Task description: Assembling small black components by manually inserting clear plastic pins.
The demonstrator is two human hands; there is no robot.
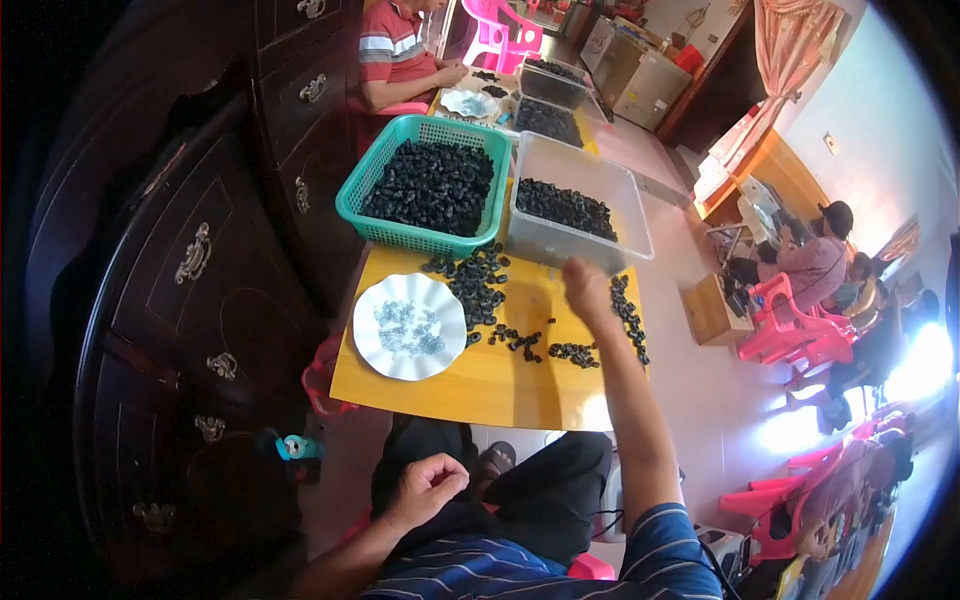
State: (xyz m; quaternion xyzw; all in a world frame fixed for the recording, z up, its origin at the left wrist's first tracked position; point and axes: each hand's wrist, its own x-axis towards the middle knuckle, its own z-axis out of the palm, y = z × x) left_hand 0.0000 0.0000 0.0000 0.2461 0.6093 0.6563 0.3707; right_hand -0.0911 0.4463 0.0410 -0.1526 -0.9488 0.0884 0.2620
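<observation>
My right hand reaches over the yellow table at the near wall of a translucent plastic bin. Its fingers are curled in, and what they hold, if anything, is hidden. Small black parts fill the bottom of that bin. Above my lap, my left hand is closed with thumb and fingers together; anything in it is too small to make out. A white scalloped plate with small clear or silvery pieces sits at the table's left. Beside it lies a pile of black parts, with smaller groups further right.
A green basket heaped with black parts stands at the table's far left. Beyond are more bins and a person in a red striped shirt. Dark drawers line the left. People and pink chairs are at right.
</observation>
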